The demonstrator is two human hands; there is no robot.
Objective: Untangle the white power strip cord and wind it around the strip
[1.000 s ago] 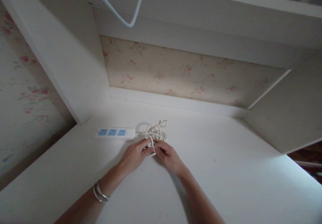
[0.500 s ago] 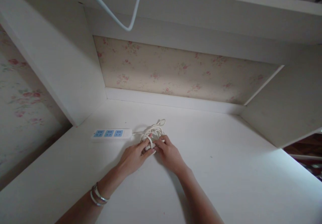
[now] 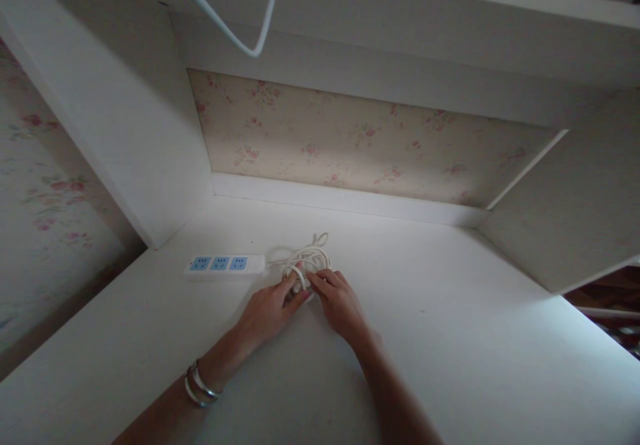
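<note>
A white power strip (image 3: pixel 226 264) with three blue sockets lies on the white desk (image 3: pixel 450 338), towards the back left. Its white cord (image 3: pixel 311 256) is bunched in a loose coil just right of the strip. My left hand (image 3: pixel 267 310) pinches the near side of the coil with its fingers closed on a loop. My right hand (image 3: pixel 339 302) meets it from the right, fingertips curled onto the same bundle. Two silver bangles (image 3: pixel 199 386) sit on my left wrist.
White side panels (image 3: pixel 125 112) enclose the desk alcove on left and right. Floral wallpaper (image 3: pixel 350 142) covers the back, with a white ledge below it. A white shelf runs overhead, and a pale cable (image 3: pixel 235 32) hangs in a loop from above.
Both hands have crept slightly further back with the coil, which looks tighter and more gathered. The power strip has not moved.
</note>
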